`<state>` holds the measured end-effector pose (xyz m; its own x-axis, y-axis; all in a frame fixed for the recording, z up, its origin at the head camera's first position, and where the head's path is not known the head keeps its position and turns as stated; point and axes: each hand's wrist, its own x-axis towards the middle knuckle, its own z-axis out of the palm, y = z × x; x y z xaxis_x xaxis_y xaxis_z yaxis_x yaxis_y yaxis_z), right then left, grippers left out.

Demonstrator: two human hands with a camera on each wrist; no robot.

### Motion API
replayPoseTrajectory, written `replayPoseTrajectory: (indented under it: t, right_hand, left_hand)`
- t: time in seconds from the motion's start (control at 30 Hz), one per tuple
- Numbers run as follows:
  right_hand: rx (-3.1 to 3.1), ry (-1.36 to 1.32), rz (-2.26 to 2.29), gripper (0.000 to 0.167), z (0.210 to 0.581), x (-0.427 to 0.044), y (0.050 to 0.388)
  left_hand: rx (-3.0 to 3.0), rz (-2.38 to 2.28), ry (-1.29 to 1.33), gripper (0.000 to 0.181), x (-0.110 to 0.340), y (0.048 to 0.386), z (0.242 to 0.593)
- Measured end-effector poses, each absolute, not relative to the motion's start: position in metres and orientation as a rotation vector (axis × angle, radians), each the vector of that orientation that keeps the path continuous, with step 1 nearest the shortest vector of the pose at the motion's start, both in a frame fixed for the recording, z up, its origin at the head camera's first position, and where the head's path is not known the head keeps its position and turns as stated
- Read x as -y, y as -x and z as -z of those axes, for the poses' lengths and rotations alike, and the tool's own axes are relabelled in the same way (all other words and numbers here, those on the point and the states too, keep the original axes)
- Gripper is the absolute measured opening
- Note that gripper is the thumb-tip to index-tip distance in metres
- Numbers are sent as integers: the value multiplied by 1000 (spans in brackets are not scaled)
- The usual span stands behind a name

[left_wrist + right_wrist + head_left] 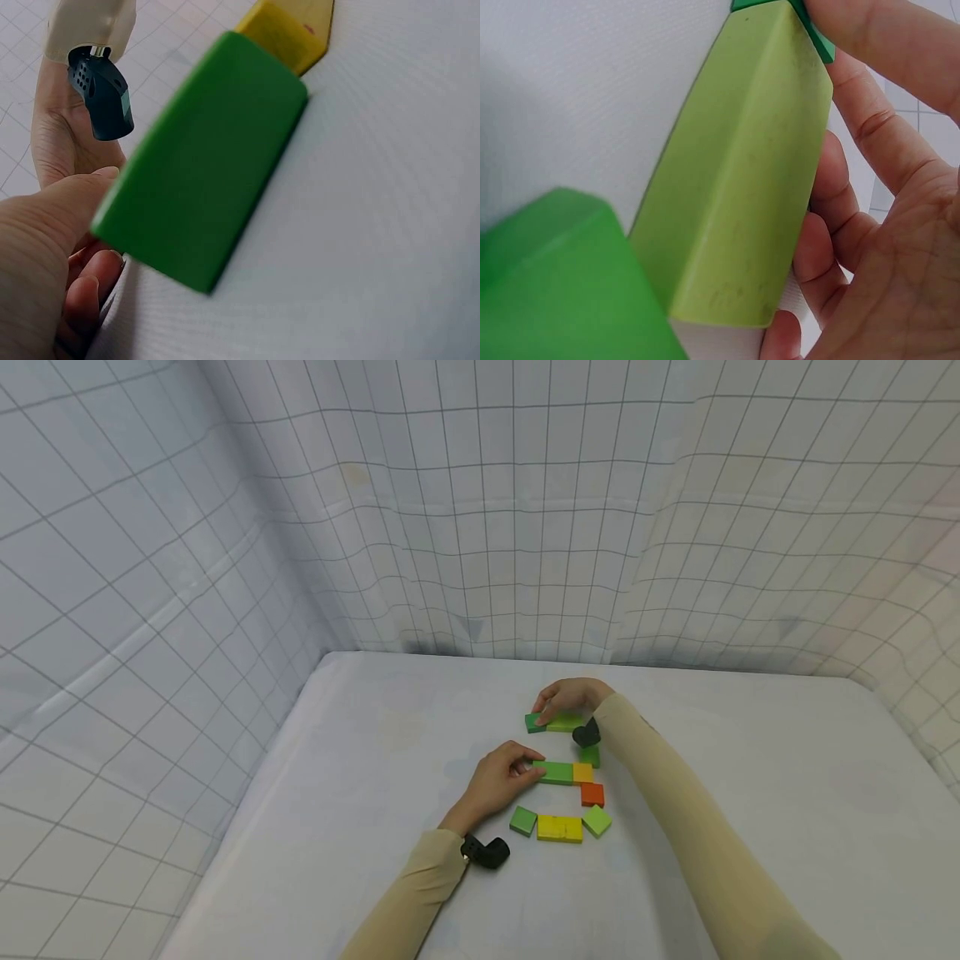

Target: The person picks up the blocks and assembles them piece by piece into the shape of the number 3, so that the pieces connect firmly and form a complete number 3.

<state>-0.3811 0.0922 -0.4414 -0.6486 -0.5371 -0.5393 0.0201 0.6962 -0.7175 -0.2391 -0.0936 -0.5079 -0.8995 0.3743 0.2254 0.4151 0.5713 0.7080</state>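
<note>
In the head view my left hand [498, 779] pinches the left end of a long green block [555, 772], thumb on the near side and index finger on the far side. Farther back, my right hand [572, 695] has its thumb and index finger at a small dark green block [534, 722]. That block meets the left end of a long yellow-green block [727, 180], which runs beneath the right hand. An orange block [582, 774] touches the long green block's right end. The left wrist view shows a green block [202, 165] close up, partly covering the left fingers.
A green block [591, 756] lies by the right wrist camera [587, 733]. A red block [592, 794] sits below the orange one. Nearer lie a small green block [523, 821], a long yellow block [559, 828] and a light green block [597, 821]. Gridded white curtains [480, 527] surround the white table [360, 760].
</note>
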Motion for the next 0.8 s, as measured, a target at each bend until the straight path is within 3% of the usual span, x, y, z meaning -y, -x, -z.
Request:
replayPoseTrajectory:
  t: [0.8]
  right_hand:
    - [-2129,409,899,25,443,-93,384]
  left_hand:
    - [2737,1251,693,23,94,241,509]
